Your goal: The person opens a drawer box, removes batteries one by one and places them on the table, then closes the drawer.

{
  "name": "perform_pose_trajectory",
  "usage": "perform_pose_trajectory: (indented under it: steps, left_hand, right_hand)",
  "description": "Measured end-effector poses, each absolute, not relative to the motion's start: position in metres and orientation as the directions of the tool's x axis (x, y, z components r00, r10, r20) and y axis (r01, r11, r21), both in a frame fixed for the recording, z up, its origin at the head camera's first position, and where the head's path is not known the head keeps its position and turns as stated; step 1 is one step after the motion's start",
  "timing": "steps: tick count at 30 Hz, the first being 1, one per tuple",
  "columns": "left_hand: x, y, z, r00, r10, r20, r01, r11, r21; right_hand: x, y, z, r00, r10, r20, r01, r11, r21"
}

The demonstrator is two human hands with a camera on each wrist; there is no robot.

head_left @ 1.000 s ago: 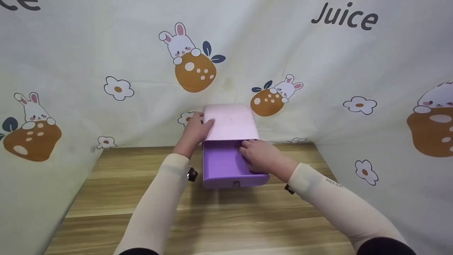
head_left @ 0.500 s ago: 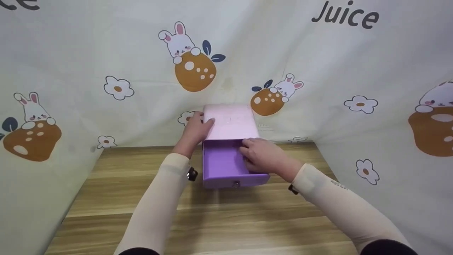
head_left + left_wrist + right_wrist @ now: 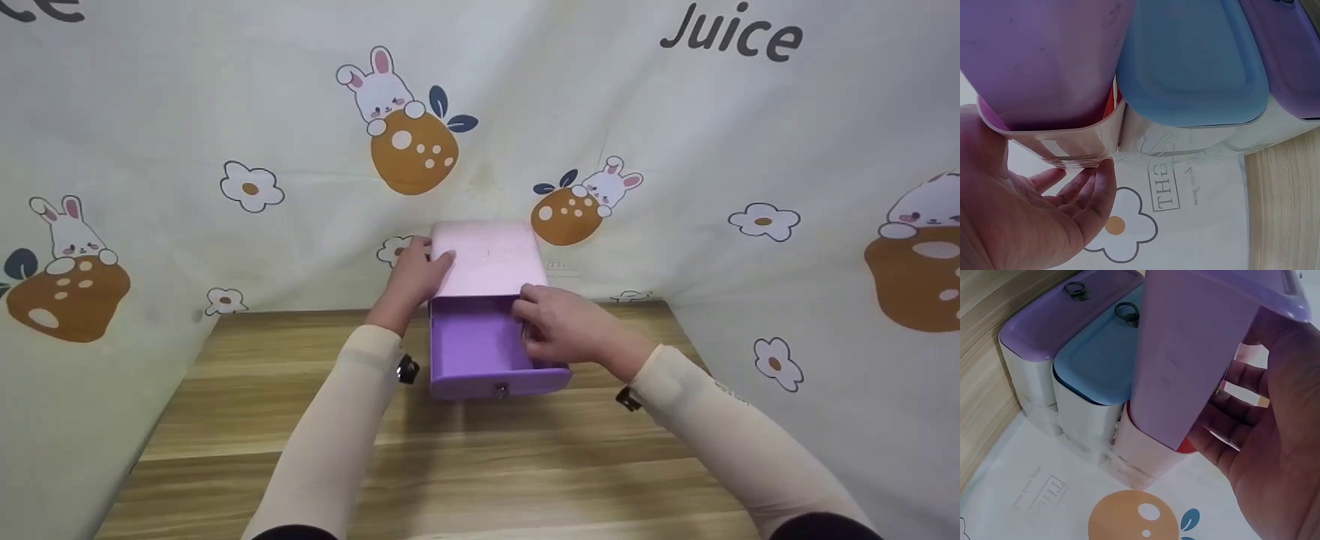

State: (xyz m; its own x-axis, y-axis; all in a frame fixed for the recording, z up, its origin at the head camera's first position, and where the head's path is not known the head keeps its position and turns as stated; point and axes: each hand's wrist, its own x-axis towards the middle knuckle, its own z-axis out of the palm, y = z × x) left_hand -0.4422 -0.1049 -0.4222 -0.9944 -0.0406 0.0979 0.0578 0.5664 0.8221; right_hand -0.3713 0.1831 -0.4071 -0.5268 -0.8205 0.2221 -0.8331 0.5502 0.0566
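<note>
A small drawer unit has a pink top casing (image 3: 487,259) and a purple drawer (image 3: 476,345) pulled well out toward me. My left hand (image 3: 416,281) holds the casing's left side, thumb over the top edge; its fingers (image 3: 1098,191) touch the casing in the left wrist view. My right hand (image 3: 562,322) is at the drawer's right side, with fingers curled over its interior. In the right wrist view these fingers (image 3: 1247,377) pinch a small thin thing (image 3: 1221,382) with a coloured edge, mostly hidden. Something red (image 3: 1188,445) shows inside the pink casing.
Below the open drawer are a shut blue drawer (image 3: 1100,354) and a shut purple drawer (image 3: 1055,320), both with ring pulls. The unit stands on a wood-grain table (image 3: 300,450) against a printed cloth (image 3: 300,97) that covers the back and sides.
My right hand has lifted slightly and shifted to the right over the drawer's side. My left hand and the drawer unit stay where they were.
</note>
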Motion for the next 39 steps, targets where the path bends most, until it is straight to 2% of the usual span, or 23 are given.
perform_pose_trajectory:
  steps: [20,39]
  left_hand:
    - [-0.442,-0.105,-0.421,-0.996,-0.038,0.077,0.043,0.556,0.83]
    - [-0.442,-0.106,-0.423,-0.996,-0.04,0.086,0.048,0.561,0.826]
  right_hand:
    - [-0.379,0.216,-0.379,-0.672,-0.707,0.221,-0.735,0.672,-0.087]
    - [-0.398,0.238,-0.383,-0.709,-0.665,0.235,-0.704,0.688,-0.178]
